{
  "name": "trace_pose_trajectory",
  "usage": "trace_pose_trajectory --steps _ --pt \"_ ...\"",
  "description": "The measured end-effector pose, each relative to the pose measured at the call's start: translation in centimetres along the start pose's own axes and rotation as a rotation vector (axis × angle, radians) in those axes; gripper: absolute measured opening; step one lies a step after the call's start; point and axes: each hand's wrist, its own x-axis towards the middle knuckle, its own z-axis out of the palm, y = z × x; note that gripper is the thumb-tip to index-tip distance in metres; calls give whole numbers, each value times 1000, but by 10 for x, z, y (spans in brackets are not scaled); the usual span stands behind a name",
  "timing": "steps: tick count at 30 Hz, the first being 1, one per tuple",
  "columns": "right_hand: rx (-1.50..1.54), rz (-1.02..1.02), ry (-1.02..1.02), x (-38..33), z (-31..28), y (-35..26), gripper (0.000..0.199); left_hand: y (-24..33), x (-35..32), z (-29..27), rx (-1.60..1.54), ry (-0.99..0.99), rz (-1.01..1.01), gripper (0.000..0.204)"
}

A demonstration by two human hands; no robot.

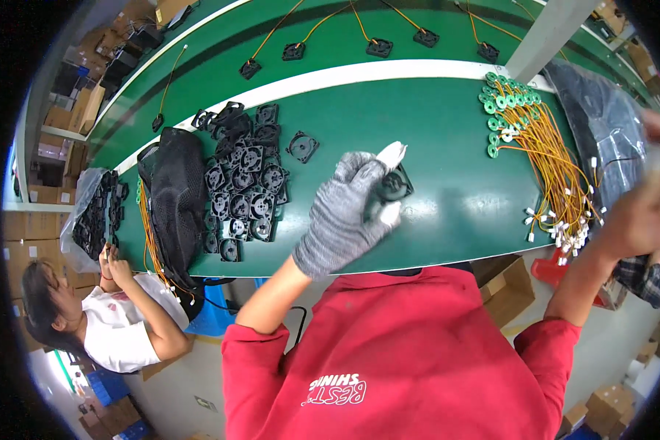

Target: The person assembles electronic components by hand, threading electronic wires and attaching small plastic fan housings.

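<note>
My left hand (342,199), in a grey knit glove with white fingertips, is closed on a small black fan frame (394,188) above the green worktable. Thumb and fingers cover part of the frame. At the far right my right hand (649,194) is raised and smeared by motion, so its fingers and anything in them cannot be made out. It is nearest to a clear plastic bag (601,110). A single black fan frame (302,147) lies left of my left hand, beside a pile of such frames (246,183).
Green ring-shaped coils with orange wires (546,154) lie in a bundle at right, near a grey post (550,40). A black mesh bag (177,198) lies left of the pile. Wired fans (379,48) sit beyond the white rail (359,73). A co-worker (125,323) works at left.
</note>
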Motion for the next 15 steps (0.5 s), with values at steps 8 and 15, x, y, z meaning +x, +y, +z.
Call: trace_pose_trajectory --steps 8,15 --pt "1494 922 -1559 -124 -12 -98 12 9 -40 28 -731 81 -80 73" --pt "1794 888 -1363 -150 -14 -91 10 20 -41 27 -797 -172 -203 75"
